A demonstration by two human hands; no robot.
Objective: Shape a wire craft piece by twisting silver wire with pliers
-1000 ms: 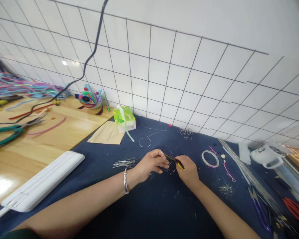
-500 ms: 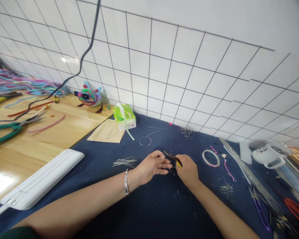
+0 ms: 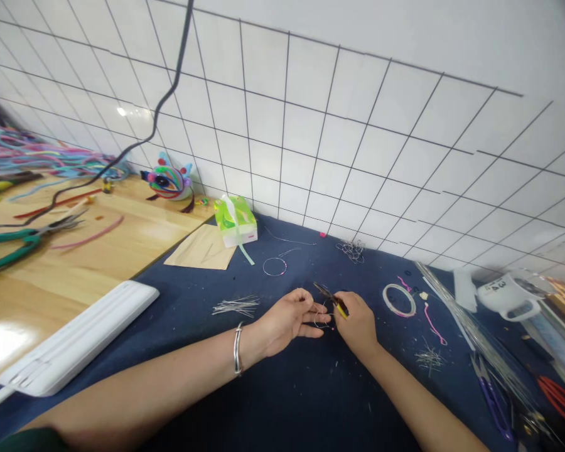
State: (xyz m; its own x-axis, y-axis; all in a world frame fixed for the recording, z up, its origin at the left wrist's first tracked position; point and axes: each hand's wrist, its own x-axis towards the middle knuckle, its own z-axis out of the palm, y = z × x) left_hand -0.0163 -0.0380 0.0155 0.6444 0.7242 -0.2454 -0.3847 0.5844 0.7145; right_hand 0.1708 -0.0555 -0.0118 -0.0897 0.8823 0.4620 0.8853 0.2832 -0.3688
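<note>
My left hand (image 3: 294, 317) pinches a thin wire (image 3: 321, 324) between thumb and forefinger, its other fingers stretched to the right. The wire curves beside those fingers; its far end is too fine to follow. In my right hand (image 3: 358, 320) are pliers (image 3: 331, 297) with dark jaws and yellow-and-black handles, the jaws pointing up and left just above the wire. Whether the jaws touch the wire I cannot tell. A wire ring (image 3: 275, 267) with small pink beads lies beyond my left hand. Cut wire pieces (image 3: 236, 306) are heaped left of it.
To the right lie a coil (image 3: 399, 300), a pink cord (image 3: 434, 326), long wires (image 3: 471, 314), purple scissors (image 3: 493, 398) and a white mug (image 3: 513, 295). A tissue pack (image 3: 235, 220) sits at the back. On the left are a white power strip (image 3: 80, 339) and green-handled pliers (image 3: 23, 245).
The pliers' jaws have shifted slightly right, away from my left fingertips. My left hand has moved a little right, its lower fingers spreading further.
</note>
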